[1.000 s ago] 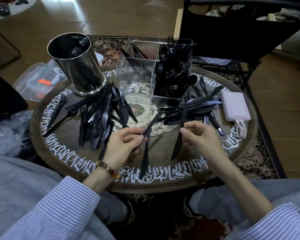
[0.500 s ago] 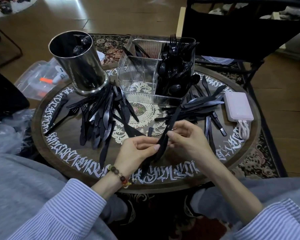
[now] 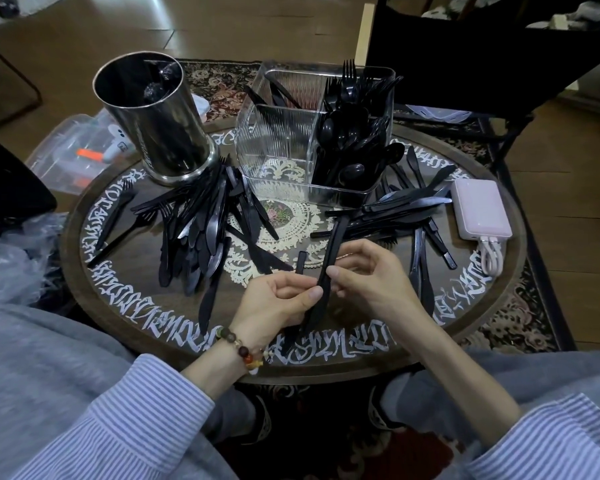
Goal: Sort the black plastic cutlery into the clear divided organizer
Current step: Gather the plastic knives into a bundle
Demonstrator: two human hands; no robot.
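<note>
You have a black plastic knife (image 3: 328, 268) pinched between both hands just above the near part of the round table (image 3: 492, 306): your left hand (image 3: 278, 303) grips it from the left with thumb and fingers curled round the shaft, and your right hand (image 3: 371, 278) pinches it from the right at almost the same spot. Its long axis runs near-to-far, leaning slightly right; the squared handle end points away from you toward the clear divided organizer (image 3: 274, 147), and the blade end points back toward your lap. A second dark handle (image 3: 301, 262) sticks up just left of it by your left fingers, so you may be holding two pieces; I cannot tell for sure. The main risk, as I judge it, is a slip during the handover, since both grips crowd one narrow point and the long ends are free to swing. The far end could also snag the loose knives (image 3: 406, 209) lying just beyond your right hand and scatter them. Past your hands, watch which compartment you pick: the right side already holds forks and spoons (image 3: 350, 133), and a knife dropped there undoes the sorting.
</note>
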